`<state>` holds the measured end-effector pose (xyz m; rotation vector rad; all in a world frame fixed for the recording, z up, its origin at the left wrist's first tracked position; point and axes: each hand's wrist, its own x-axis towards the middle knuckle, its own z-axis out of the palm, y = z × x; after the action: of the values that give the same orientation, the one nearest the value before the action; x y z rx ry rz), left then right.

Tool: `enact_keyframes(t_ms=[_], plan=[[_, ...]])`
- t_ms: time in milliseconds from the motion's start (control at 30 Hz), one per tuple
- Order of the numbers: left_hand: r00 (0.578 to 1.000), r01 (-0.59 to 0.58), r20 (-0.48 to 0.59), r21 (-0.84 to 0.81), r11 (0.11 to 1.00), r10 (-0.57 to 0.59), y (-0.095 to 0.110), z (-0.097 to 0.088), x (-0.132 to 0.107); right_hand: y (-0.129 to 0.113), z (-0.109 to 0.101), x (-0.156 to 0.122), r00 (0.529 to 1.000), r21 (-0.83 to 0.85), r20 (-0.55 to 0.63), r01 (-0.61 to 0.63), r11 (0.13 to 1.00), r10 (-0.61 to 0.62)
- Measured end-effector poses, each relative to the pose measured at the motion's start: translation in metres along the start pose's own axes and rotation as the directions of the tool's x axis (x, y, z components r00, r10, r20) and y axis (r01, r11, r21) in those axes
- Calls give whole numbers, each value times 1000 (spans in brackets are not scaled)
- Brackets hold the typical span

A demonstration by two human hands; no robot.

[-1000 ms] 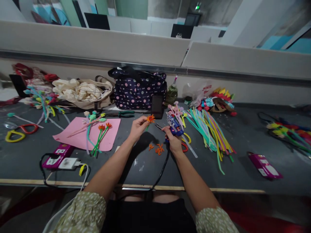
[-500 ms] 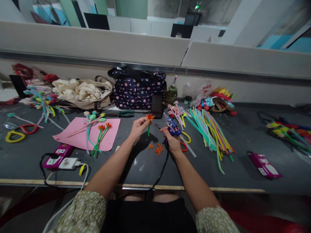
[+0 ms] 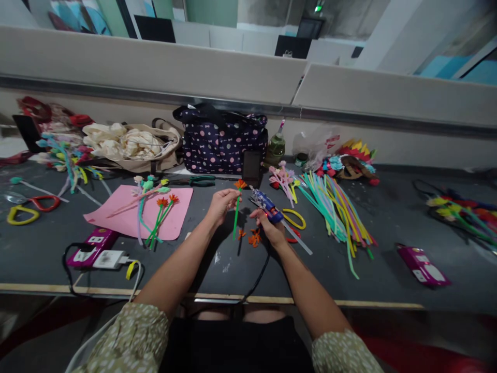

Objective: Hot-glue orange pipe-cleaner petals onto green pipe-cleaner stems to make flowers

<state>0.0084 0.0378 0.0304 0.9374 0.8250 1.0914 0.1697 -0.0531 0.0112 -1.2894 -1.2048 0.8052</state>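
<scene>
My left hand [image 3: 224,205] pinches the green stem of an orange pipe-cleaner flower [image 3: 240,184] just under its bloom, and the stem hangs down straight. My right hand [image 3: 269,227] is wrapped round a blue hot glue gun [image 3: 267,206], its nozzle pointing up and left toward the flower but apart from it. A clear glue stick [image 3: 297,238] sticks out of the gun's back. Below, between the hands, small orange pipe-cleaner pieces [image 3: 254,238] lie on the dark table. Scissors [image 3: 295,218] with yellow and red handles lie partly hidden behind the gun.
Finished orange flowers [image 3: 167,201] rest on a pink sheet [image 3: 182,212] at the left. Loose pipe cleaners [image 3: 337,207] are spread at the right. A dotted bag [image 3: 223,147], a phone [image 3: 251,167] and pliers [image 3: 200,181] are at the back. A black cord [image 3: 258,277] runs to the table's front edge.
The flower has shifted up in my left fingers, so more green stem shows below them. My right hand has lowered slightly, and the glue gun is tilted flatter.
</scene>
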Motion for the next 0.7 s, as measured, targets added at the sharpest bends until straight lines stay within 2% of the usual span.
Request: enact_keyframes(t_ms=[100, 367, 700], plan=[[1000, 18, 16, 9, 1000, -18, 3, 3, -4, -4, 1, -2, 999, -28, 39, 7, 1000, -6], [998, 14, 57, 74, 997, -18, 1, 6, -4, -1, 2, -2, 999, -103, 20, 41, 994, -39], [997, 7, 70, 83, 996, -13, 2, 7, -6, 3, 2, 0, 1000, -68, 10, 16, 998, -15]])
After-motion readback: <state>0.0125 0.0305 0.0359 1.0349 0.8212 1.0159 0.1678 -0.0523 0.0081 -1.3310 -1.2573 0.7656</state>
